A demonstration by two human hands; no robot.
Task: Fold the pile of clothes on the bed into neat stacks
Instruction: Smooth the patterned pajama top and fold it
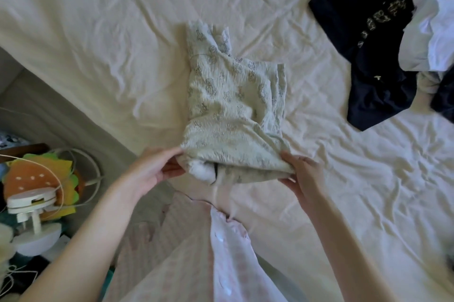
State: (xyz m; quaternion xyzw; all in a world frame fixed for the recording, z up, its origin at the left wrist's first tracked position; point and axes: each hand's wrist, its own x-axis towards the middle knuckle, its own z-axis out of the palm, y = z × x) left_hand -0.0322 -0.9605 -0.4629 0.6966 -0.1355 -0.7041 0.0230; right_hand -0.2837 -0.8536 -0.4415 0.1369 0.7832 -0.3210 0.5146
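Pale crinkled fabric with a grey print, a partly folded garment [233, 107], lies in the middle of the bed [98, 31] on its wrinkled cream sheet. Left hand [157, 166] pinches the garment's near left corner between thumb and curled fingers; right hand [301, 173] grips the near right corner the same way, lifting that edge slightly. A dark navy shirt [368, 55] and white clothes [437, 19] lie heaped at the far right, well apart.
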